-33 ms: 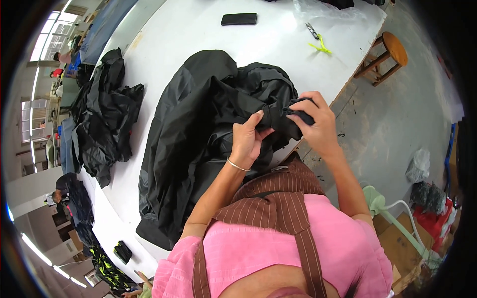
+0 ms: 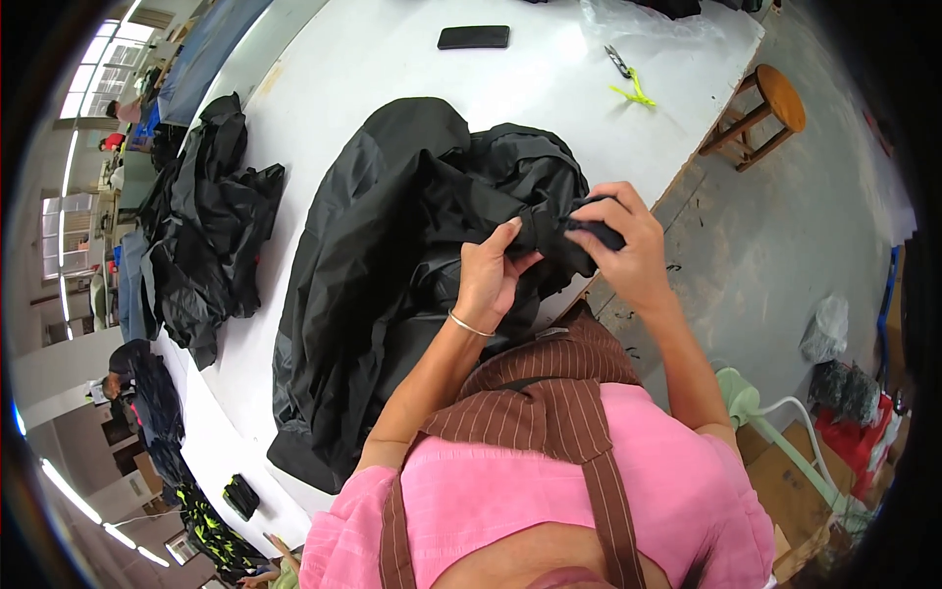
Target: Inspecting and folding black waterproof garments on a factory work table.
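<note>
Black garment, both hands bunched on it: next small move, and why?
Probably pull the hands apart to spread the pinched fold. The left hand and right hand both grip one crumpled part of the black garment, close together near the white table edge, the rest lying loose.

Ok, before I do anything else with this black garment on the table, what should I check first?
1. Left hand has a grip on the black garment: ok, fingers pinch a fold.
2. Right hand has a grip on it: ok, it is closed on a bunched edge.
3. Garment supported by the white table: ok, most of it lies on the top; the near edge hangs by the body.
4. Scissors apart from the cloth: ok, bare table between.
5. Second black pile separate: ok, a gap shows.
6. Which part of the garment is in the hands: cannot tell, folds hide it.
</note>
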